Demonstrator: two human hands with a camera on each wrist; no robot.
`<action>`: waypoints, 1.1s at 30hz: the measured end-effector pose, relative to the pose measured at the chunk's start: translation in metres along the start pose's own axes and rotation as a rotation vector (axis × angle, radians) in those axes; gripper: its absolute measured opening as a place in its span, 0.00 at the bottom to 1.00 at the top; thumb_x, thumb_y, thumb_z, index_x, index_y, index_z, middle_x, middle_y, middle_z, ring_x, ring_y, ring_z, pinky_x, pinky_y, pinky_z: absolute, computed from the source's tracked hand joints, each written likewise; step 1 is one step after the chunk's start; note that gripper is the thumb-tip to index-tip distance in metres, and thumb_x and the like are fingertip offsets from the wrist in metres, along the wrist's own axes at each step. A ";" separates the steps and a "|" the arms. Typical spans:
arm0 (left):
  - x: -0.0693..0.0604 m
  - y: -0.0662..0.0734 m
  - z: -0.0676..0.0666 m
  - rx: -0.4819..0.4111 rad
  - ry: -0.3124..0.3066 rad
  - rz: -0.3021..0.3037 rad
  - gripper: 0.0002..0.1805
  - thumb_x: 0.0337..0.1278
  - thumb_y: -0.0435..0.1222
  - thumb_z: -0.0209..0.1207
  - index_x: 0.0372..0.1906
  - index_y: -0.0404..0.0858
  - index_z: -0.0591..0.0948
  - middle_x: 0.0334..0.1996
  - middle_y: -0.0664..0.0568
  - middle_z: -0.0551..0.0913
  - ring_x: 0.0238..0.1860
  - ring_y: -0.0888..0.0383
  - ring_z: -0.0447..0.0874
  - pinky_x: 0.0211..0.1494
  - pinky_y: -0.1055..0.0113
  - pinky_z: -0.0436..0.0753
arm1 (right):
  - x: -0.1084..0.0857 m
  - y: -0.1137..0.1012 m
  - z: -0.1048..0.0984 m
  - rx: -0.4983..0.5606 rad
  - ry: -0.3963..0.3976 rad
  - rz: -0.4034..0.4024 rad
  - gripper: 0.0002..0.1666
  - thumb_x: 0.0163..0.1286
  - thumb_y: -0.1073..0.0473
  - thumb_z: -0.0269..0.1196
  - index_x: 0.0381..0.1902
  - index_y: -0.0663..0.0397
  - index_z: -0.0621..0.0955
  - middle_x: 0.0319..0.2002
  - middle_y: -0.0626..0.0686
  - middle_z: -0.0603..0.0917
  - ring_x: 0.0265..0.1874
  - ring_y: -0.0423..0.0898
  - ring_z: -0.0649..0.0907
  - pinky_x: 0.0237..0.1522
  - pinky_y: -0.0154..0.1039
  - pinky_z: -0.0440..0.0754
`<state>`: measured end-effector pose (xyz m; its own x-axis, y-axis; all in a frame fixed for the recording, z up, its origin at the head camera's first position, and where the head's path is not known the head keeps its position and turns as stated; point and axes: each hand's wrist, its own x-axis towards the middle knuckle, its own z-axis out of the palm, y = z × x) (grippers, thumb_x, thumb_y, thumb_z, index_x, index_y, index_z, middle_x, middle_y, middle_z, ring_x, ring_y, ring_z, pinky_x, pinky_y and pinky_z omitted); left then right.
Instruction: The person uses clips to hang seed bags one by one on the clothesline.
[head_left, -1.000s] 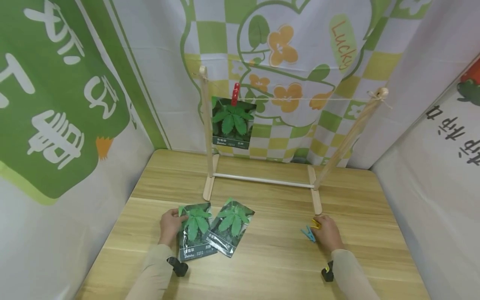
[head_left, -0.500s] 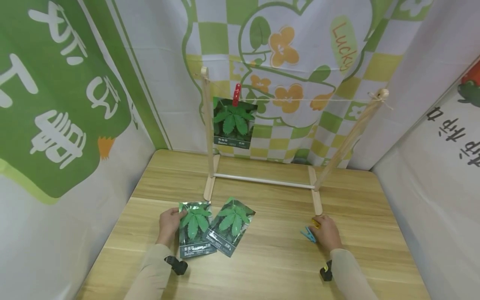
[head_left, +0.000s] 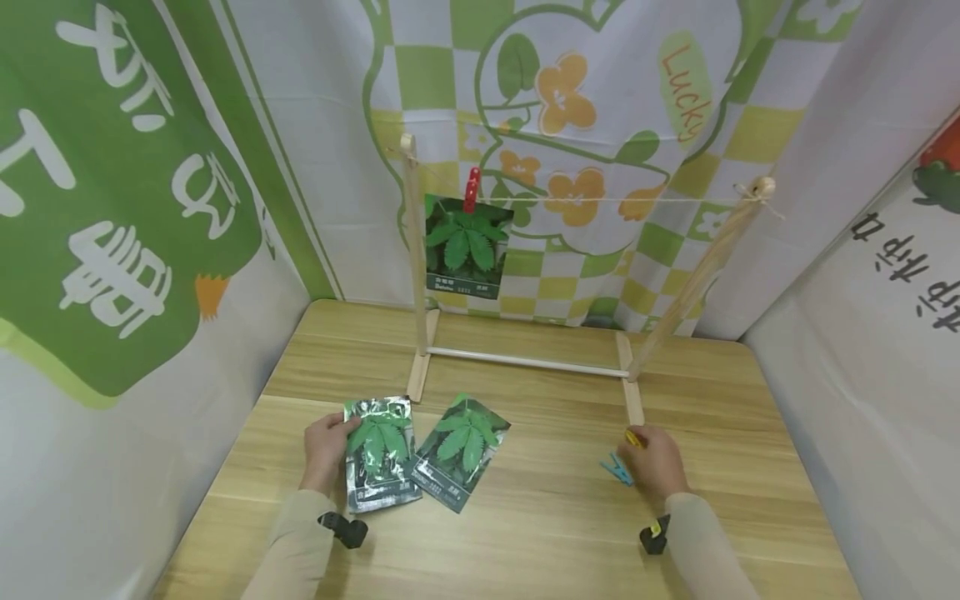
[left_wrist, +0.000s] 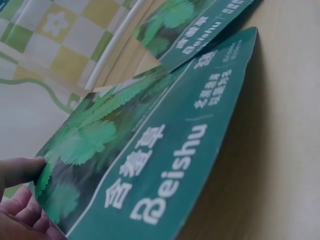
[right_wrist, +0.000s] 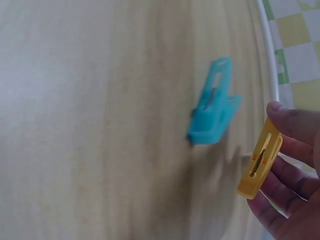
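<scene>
My left hand (head_left: 326, 450) pinches the left edge of a green seed packet (head_left: 380, 454) between thumb and fingers; in the left wrist view its lower edge is raised off the table. A second seed packet (head_left: 463, 450) lies flat just to its right. My right hand (head_left: 657, 462) pinches a yellow clothespin (right_wrist: 260, 159) between thumb and fingers. On the table beside that hand lies a blue clothespin (right_wrist: 214, 105). A third seed packet (head_left: 467, 250) hangs from the string (head_left: 585, 199), held by a red clothespin (head_left: 472, 190).
A wooden rack stands at the back, with a left post (head_left: 416, 250), a right post (head_left: 697, 283) and a white crossbar (head_left: 525, 362) low between its feet. Printed curtains (head_left: 420, 75) surround the wooden table (head_left: 540, 517) at the back and sides.
My left hand has moved a little to the left, drawing its seed packet away from the other one and lifting it. The yellow clothespin has turned slightly in my right hand.
</scene>
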<state>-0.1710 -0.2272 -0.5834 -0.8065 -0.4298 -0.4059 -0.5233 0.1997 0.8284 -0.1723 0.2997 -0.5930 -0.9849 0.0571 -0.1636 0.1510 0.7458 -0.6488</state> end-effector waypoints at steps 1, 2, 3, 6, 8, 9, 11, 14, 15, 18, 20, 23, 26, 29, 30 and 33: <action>0.000 0.000 -0.001 -0.008 0.009 -0.003 0.25 0.67 0.42 0.56 0.61 0.29 0.73 0.58 0.34 0.76 0.54 0.46 0.78 0.59 0.56 0.78 | 0.000 -0.002 -0.002 0.011 -0.002 0.005 0.26 0.68 0.56 0.64 0.60 0.66 0.76 0.56 0.68 0.78 0.56 0.63 0.78 0.57 0.59 0.77; 0.001 0.001 -0.003 -0.017 0.015 -0.003 0.25 0.67 0.41 0.56 0.62 0.29 0.73 0.58 0.34 0.76 0.55 0.45 0.77 0.59 0.56 0.78 | 0.000 -0.004 -0.003 0.021 -0.005 0.005 0.27 0.68 0.56 0.63 0.60 0.66 0.76 0.56 0.69 0.78 0.56 0.64 0.77 0.58 0.59 0.76; 0.000 0.002 -0.004 -0.023 0.024 -0.001 0.25 0.67 0.41 0.56 0.62 0.29 0.73 0.58 0.34 0.76 0.55 0.46 0.77 0.59 0.56 0.78 | 0.000 -0.005 -0.005 0.028 -0.006 0.002 0.27 0.68 0.56 0.63 0.60 0.66 0.76 0.57 0.69 0.78 0.57 0.65 0.77 0.58 0.60 0.76; 0.001 0.005 -0.007 -0.031 0.042 0.009 0.25 0.67 0.41 0.56 0.61 0.29 0.73 0.57 0.35 0.76 0.55 0.45 0.76 0.60 0.55 0.77 | 0.001 -0.009 -0.010 0.014 -0.004 -0.018 0.27 0.68 0.56 0.63 0.60 0.67 0.75 0.57 0.71 0.78 0.57 0.66 0.77 0.58 0.60 0.76; 0.001 0.007 -0.010 -0.027 0.045 0.019 0.25 0.67 0.41 0.55 0.62 0.29 0.72 0.57 0.34 0.76 0.56 0.43 0.76 0.61 0.53 0.76 | 0.002 -0.012 -0.013 -0.008 0.002 -0.042 0.27 0.68 0.56 0.64 0.60 0.68 0.76 0.56 0.71 0.78 0.55 0.66 0.78 0.56 0.60 0.77; 0.001 0.008 -0.012 -0.023 0.046 0.026 0.25 0.67 0.41 0.55 0.62 0.29 0.72 0.58 0.34 0.76 0.56 0.43 0.75 0.61 0.52 0.76 | 0.003 -0.013 -0.015 -0.021 0.008 -0.053 0.27 0.68 0.56 0.64 0.59 0.68 0.76 0.55 0.71 0.79 0.54 0.65 0.79 0.55 0.60 0.78; 0.002 0.010 -0.015 -0.023 0.044 0.037 0.26 0.67 0.41 0.55 0.63 0.28 0.70 0.60 0.32 0.74 0.59 0.40 0.73 0.65 0.49 0.74 | 0.004 -0.016 -0.018 -0.039 0.020 -0.067 0.27 0.68 0.55 0.64 0.59 0.67 0.77 0.54 0.70 0.79 0.52 0.64 0.79 0.54 0.59 0.78; 0.003 0.013 -0.020 -0.026 0.052 0.050 0.27 0.67 0.40 0.55 0.63 0.27 0.70 0.60 0.32 0.73 0.60 0.40 0.72 0.65 0.48 0.72 | 0.006 -0.020 -0.022 -0.042 0.024 -0.073 0.27 0.68 0.55 0.64 0.59 0.67 0.76 0.55 0.70 0.78 0.53 0.64 0.79 0.55 0.59 0.78; 0.003 0.014 -0.021 -0.026 0.055 0.050 0.26 0.67 0.40 0.55 0.63 0.27 0.70 0.60 0.33 0.74 0.59 0.41 0.73 0.64 0.49 0.73 | 0.006 -0.022 -0.023 -0.038 0.025 -0.070 0.27 0.68 0.55 0.64 0.59 0.66 0.76 0.56 0.70 0.78 0.54 0.64 0.79 0.56 0.59 0.78; 0.005 0.018 -0.023 -0.038 0.067 0.046 0.25 0.67 0.40 0.56 0.61 0.29 0.72 0.57 0.35 0.76 0.55 0.45 0.75 0.59 0.54 0.76 | 0.007 -0.027 -0.027 -0.030 0.023 -0.061 0.27 0.68 0.55 0.64 0.60 0.66 0.76 0.57 0.70 0.77 0.56 0.65 0.78 0.57 0.59 0.77; 0.006 0.021 -0.024 -0.041 0.077 0.047 0.25 0.66 0.41 0.57 0.61 0.29 0.72 0.57 0.36 0.76 0.53 0.47 0.76 0.56 0.57 0.77 | 0.007 -0.030 -0.029 -0.028 0.026 -0.059 0.28 0.68 0.54 0.64 0.60 0.66 0.76 0.57 0.70 0.77 0.55 0.65 0.78 0.57 0.60 0.77; 0.006 0.025 -0.026 -0.059 0.081 0.048 0.25 0.66 0.41 0.57 0.61 0.30 0.73 0.58 0.36 0.76 0.54 0.47 0.75 0.56 0.59 0.76 | 0.007 -0.034 -0.031 -0.032 0.035 -0.070 0.28 0.68 0.53 0.63 0.60 0.66 0.76 0.56 0.69 0.78 0.55 0.64 0.79 0.57 0.60 0.77; 0.005 0.030 -0.027 -0.072 0.081 0.057 0.25 0.66 0.41 0.57 0.62 0.30 0.72 0.59 0.37 0.76 0.55 0.48 0.75 0.56 0.60 0.75 | 0.007 -0.037 -0.033 -0.033 0.045 -0.085 0.28 0.68 0.53 0.63 0.60 0.65 0.76 0.55 0.69 0.78 0.55 0.64 0.79 0.57 0.59 0.77; 0.004 0.034 -0.027 -0.078 0.078 0.061 0.26 0.67 0.42 0.57 0.62 0.31 0.72 0.59 0.39 0.75 0.55 0.49 0.74 0.55 0.62 0.75 | 0.007 -0.040 -0.035 -0.029 0.061 -0.101 0.28 0.68 0.53 0.64 0.60 0.65 0.76 0.56 0.69 0.79 0.55 0.64 0.79 0.58 0.59 0.77; 0.003 0.035 -0.028 -0.076 0.078 0.066 0.26 0.67 0.43 0.57 0.62 0.31 0.72 0.59 0.39 0.76 0.55 0.50 0.74 0.54 0.63 0.75 | 0.007 -0.041 -0.035 -0.024 0.068 -0.107 0.28 0.68 0.53 0.64 0.59 0.65 0.76 0.56 0.69 0.79 0.55 0.64 0.79 0.57 0.59 0.77; 0.001 0.039 -0.028 -0.073 0.076 0.080 0.25 0.67 0.44 0.57 0.61 0.31 0.73 0.57 0.40 0.76 0.50 0.53 0.76 0.49 0.69 0.76 | 0.008 -0.044 -0.038 -0.002 0.083 -0.120 0.28 0.69 0.53 0.64 0.59 0.66 0.76 0.56 0.69 0.78 0.55 0.64 0.79 0.58 0.58 0.78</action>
<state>-0.1846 -0.2439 -0.5403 -0.8202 -0.4814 -0.3089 -0.4343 0.1727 0.8840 -0.1901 0.2926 -0.5379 -0.9995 0.0221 -0.0227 0.0315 0.7516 -0.6588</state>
